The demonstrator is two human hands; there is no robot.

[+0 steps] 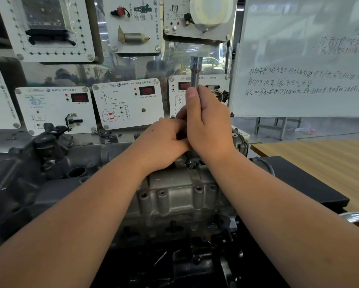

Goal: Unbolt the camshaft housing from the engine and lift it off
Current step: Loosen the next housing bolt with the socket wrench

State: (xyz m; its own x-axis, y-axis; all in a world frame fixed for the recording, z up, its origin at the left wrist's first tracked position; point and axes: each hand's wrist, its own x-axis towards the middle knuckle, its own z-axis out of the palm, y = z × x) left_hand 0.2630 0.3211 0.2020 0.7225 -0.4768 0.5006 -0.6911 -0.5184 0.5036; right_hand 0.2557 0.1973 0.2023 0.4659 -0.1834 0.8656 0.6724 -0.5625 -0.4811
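Our right hand (207, 121) gripped the upright long silver steel socket (195, 72) while our left hand (164, 140), fingers curled, pinched its lower end above the grey cast-metal camshaft housing (174, 196).

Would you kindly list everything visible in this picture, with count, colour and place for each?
engine: one, grey metal, centre, beneath both forearms
socket extension: one, silver, upright, sticking out above the right hand
display panels: several, white, on the wall behind the engine
whiteboard: one, white with handwriting, upper right
wooden tabletop: one, light brown, right
black mat: one, right of the engine
left hand: one, fingers curled at the tool's base, above the engine; what it holds is hidden
right hand: one, grips the socket extension
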